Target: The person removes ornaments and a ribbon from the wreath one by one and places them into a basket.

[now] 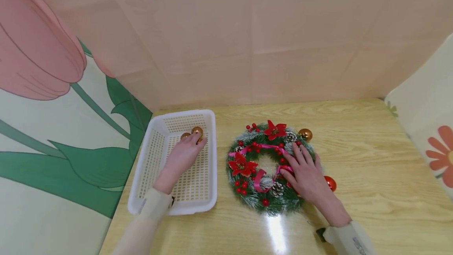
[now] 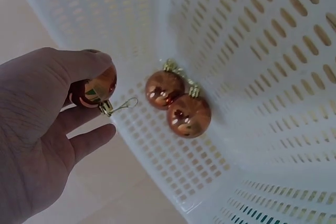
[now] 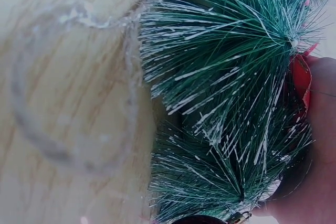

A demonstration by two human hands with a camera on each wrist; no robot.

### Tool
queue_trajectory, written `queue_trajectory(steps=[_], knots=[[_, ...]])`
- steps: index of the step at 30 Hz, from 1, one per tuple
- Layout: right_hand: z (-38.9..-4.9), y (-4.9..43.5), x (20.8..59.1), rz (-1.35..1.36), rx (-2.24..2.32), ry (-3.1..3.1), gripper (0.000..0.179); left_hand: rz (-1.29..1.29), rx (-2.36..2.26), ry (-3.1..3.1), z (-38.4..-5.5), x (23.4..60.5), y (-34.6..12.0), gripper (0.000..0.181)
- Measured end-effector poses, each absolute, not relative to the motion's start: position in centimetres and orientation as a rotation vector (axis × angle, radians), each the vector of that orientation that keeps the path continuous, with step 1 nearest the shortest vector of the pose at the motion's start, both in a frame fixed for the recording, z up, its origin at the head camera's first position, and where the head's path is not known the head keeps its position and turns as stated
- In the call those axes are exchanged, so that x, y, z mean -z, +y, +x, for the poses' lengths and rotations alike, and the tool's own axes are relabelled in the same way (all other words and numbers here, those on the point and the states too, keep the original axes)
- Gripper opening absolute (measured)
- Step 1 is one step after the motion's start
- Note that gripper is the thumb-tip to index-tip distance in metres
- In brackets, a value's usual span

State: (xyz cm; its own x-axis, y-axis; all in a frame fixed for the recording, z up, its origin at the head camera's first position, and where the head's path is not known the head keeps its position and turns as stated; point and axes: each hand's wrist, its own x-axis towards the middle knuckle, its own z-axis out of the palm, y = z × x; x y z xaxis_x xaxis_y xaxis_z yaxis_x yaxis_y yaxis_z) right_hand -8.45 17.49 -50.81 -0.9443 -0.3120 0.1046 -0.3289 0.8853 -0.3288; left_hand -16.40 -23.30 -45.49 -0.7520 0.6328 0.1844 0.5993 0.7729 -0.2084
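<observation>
Right hand, fingers spread, rests on the wreath mid-tabletop, red ball alongside; the left-edge basket's wall divides the hands; left hand pinches a copper ball, two more balls inside; brown ball nearer the far edge.

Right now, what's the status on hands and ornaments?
Left hand grips copper bauble at white basket. Right hand on wreath. Two more copper baubles in basket. No blockage visible.

The pale wooden table bears a white plastic basket on the left and a green wreath lying flat to its right. An orange ball and a red ball sit at the wreath's right edge.
</observation>
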Motion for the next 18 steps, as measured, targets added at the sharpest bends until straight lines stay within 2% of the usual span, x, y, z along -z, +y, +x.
queue_trajectory(steps=[18], knots=[[-8.6,17.6,51.5,0.523,-0.539,-2.958,0.062,-0.944,-0.312,-2.995,-17.6,48.0,-23.2,0.047]])
